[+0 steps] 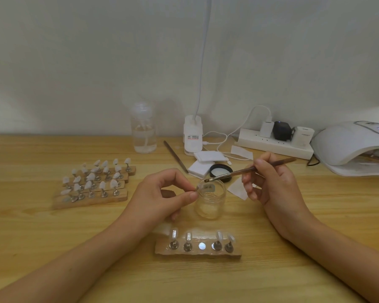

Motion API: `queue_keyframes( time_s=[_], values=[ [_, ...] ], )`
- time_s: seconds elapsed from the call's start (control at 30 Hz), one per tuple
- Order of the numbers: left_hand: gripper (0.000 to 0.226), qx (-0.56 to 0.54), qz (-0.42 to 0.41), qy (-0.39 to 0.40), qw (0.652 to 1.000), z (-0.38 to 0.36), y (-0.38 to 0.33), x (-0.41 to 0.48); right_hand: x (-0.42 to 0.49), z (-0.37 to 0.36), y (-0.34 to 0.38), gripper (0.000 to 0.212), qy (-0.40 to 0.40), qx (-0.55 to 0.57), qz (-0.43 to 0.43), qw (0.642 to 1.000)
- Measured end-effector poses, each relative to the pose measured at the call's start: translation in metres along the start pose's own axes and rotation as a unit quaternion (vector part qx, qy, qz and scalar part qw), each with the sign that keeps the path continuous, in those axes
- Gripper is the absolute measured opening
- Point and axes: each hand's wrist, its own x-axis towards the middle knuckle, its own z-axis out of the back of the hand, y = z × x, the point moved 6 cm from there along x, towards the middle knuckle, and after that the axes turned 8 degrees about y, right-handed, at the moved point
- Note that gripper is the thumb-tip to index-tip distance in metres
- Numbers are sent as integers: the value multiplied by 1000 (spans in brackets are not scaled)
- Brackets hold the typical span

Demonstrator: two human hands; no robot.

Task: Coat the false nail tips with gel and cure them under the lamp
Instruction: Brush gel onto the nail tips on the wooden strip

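The left hand (162, 193) pinches a small metal stand between thumb and forefinger, with its other fingers curled under. A clear nail tip (201, 186) sits on the end of the stand, held just over the mouth of an open glass jar (210, 202) in the middle of the counter (53, 248).

The right hand (271, 186) grips a brush (249, 169) like a pen. The handle slants up to the right, and the bristles touch the held tip.

Nearest the person lies a wooden holder (197, 254). It carries four stands with clear tips and has one bare metal disc (202, 246) in its middle place.

To the left, four more wooden strips (92, 199) lie side by side, filled with whitish tips on stands.

The jar's black lid (221, 171) lies just behind the jar, beside a stack of white pads (206, 160). A thin dark stick (175, 156) lies slantwise near them, and a white wipe (239, 189) lies under the right hand's fingers.

The white curing lamp (346, 145) stands at the far right with its mouth facing the person. What is inside it is too dim to tell.

Along the wall stand a clear bottle (143, 130), a white clip base (193, 134) and a power strip (274, 146) with plugs.
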Motion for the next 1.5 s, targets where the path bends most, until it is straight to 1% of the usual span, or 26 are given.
queue_keyframes(
  time_s=[0.07,0.13,0.17,0.23,0.3,0.43,0.47,0.53,0.6,0.73,0.8,0.9,1.0,1.07,1.2,1.3,1.37,1.5],
  values=[
    [13,-5,4,2,1000,0,0,0,0,-3,3,17,21,12,10,1000],
    [13,-12,7,5,1000,0,1,0,-1,-9,4,20,49,1,13,999],
    [13,-15,7,6,1000,0,1,0,-2,-10,3,21,49,-9,9,999],
    [13,-15,7,7,1000,0,1,0,-1,-5,0,18,22,-20,-3,1000],
    [13,-13,9,8,1000,0,1,0,-1,-1,0,17,2,-8,-4,1000],
    [13,-19,8,9,1000,0,2,0,-2,-11,5,21,48,-6,17,999],
    [12,-22,10,9,1000,-1,2,0,-2,-11,5,22,47,-15,14,999],
    [12,-25,12,10,1000,-1,2,0,-2,-7,3,19,21,-27,6,999],
    [12,-23,12,11,1000,-1,2,1,-1,-2,2,17,-1,-20,6,1000],
    [15,-22,13,15,1000,-2,1,0,-2,-10,6,20,43,-10,17,999],
    [20,-25,13,13,1000,-2,0,0,-2,-10,4,20,35,-24,9,999],
    [21,-28,12,13,999,-3,-1,0,-1,-3,2,17,3,-26,3,1000],
    [21,-23,13,16,1000,-3,-1,0,-1,-7,6,21,31,-7,16,999],
    [22,-24,15,15,1000,-3,-1,0,-2,-10,6,23,44,-18,12,999],
    [22,-21,19,13,1000,-3,-1,0,-1,-2,3,17,1,-23,4,1000],
    [21,-18,20,13,1000,-3,-1,0,-1,-7,7,18,30,-6,22,999],
    [22,-20,19,13,1000,-3,-1,-1,-2,-10,6,19,43,-19,18,999],
    [22,-22,20,9,1000,-3,-1,-1,-1,-1,1,20,-1,-31,3,1000]
  ],
)
